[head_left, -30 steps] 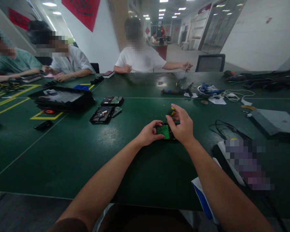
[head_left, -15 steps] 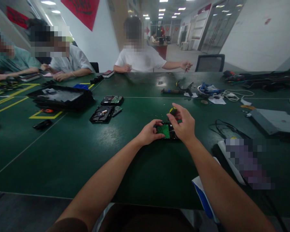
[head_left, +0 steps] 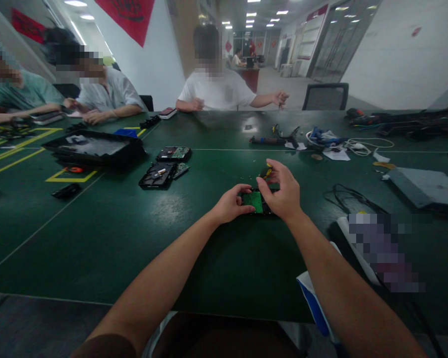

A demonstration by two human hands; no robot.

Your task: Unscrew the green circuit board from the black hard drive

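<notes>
A hard drive (head_left: 253,201) with a green circuit board lies flat on the dark green table (head_left: 209,248). My left hand (head_left: 231,203) grips its left end, thumb along the near edge and fingers at the far edge. Above the drive's right part, my right hand (head_left: 283,191) is closed around the yellow and black handle of a screwdriver (head_left: 266,172), held upright. Its tip is hidden behind my hand. Several tiny screws (head_left: 246,178) are scattered on the table just beyond the drive.
To the left lie another hard drive (head_left: 173,153), an opened black casing (head_left: 157,175), a loose circuit board (head_left: 181,171) and a black tray (head_left: 97,149). A grey metal box (head_left: 425,186) and cables (head_left: 353,196) are at the right. Across the table sits a person in white (head_left: 218,92).
The screwdriver handle has turned slightly in my right hand, and its fingers have shifted a little. My left hand stays on the hard drive. The person opposite has lowered and drawn in an outstretched hand.
</notes>
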